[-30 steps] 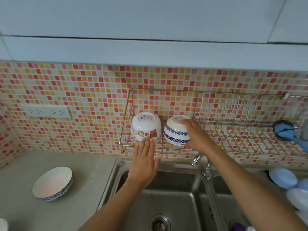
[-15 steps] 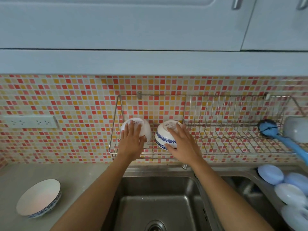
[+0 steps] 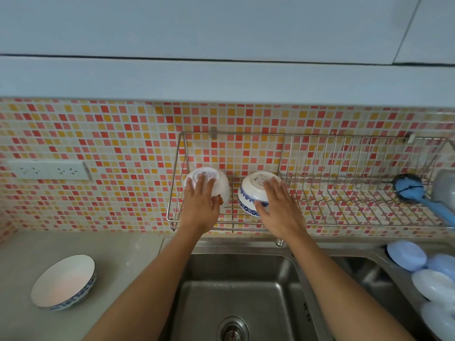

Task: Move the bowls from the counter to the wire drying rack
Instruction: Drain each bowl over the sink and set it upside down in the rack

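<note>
Both your hands are lying flat and loose, left hand (image 3: 200, 205) on the upside-down white cartoon-print ceramic bowl (image 3: 209, 187) and right hand (image 3: 280, 207) on the upside-down blue-patterned white bowl (image 3: 253, 193), both at the left end of the wall-mounted wire drying rack (image 3: 320, 193). Heads up: nudge either one forward and it could roll off the near rail into the steel sink (image 3: 236, 291). The blue-rimmed white bowl (image 3: 63, 281) still sits on the grey counter (image 3: 118, 267), far left.

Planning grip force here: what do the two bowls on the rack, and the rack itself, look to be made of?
Blue-patterned bowl: likely glazed ceramic, given its glossy white body and printed blue band. Cartoon-print bowl: also looks like glossy glazed ceramic, though melamine cannot be ruled out. Wire drying rack: thin, shiny silver rods, probably stainless or chromed steel.
</note>
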The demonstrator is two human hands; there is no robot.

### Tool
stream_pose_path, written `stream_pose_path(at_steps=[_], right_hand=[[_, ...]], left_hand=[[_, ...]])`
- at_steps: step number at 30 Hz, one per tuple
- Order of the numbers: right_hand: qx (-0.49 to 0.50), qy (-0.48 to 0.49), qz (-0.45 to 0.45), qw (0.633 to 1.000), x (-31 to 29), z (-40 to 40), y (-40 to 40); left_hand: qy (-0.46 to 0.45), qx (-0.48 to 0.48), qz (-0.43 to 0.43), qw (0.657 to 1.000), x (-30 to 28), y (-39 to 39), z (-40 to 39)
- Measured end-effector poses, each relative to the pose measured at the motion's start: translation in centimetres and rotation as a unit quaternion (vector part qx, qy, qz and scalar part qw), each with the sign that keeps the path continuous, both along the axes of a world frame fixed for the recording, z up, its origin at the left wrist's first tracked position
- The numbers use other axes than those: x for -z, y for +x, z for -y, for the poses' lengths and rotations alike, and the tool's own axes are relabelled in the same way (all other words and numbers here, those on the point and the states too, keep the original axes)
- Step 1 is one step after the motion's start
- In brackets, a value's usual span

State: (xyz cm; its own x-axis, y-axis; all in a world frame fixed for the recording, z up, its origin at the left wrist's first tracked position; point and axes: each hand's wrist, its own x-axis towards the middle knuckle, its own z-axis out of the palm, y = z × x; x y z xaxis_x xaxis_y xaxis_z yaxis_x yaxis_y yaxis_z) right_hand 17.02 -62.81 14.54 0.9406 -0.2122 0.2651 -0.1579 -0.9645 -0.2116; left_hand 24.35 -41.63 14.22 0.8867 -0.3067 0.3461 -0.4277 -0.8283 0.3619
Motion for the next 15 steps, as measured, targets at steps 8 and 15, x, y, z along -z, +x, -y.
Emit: stream_pose_path(at_steps=[8, 15], right_hand=[[0.023, -0.018, 0.007, 1.000, -0.5, 1.6, -0.6], [0.053, -0.035, 0.042, 0.997, 0.8, -4.4, -3.1]], left_hand=[[-0.014, -0.005, 0.031, 0.999, -0.3, -0.8, 2.3], [0.061, -0.008, 0.033, 0.998, 2.4, -5.7, -5.4]])
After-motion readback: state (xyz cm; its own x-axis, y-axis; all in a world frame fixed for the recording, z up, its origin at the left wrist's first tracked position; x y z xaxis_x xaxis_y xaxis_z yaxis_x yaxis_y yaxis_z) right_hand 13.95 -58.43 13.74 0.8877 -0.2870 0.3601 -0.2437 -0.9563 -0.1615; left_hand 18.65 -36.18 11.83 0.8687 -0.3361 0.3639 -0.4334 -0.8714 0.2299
